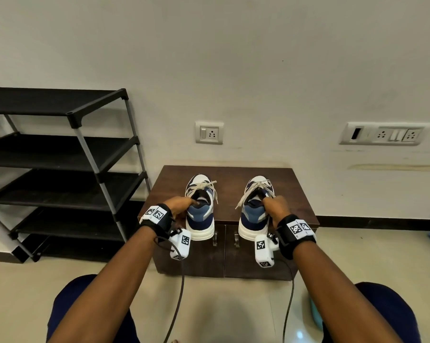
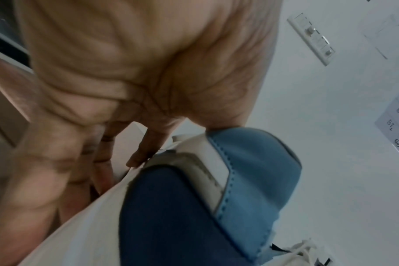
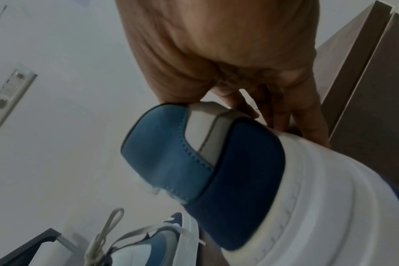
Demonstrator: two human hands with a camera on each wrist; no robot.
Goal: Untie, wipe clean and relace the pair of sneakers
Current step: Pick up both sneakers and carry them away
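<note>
Since both sneakers show their laces knotted in bows, the task looks barely begun: untying, wiping and relacing all appear left to do. The left sneaker [image 1: 199,206] and the right sneaker [image 1: 254,209] stand side by side, apart, heels toward the person, on the small brown bench [image 1: 293,189]. The left hand [image 1: 181,206] has a closed grip on its shoe's collar, thumb inside the opening and fingers down the outer side. The right hand [image 1: 278,207] grips its shoe's collar likewise. No cloth is visible. The black shoe rack [image 1: 60,154] beside the bench shows four shelves with nothing on them.
</note>
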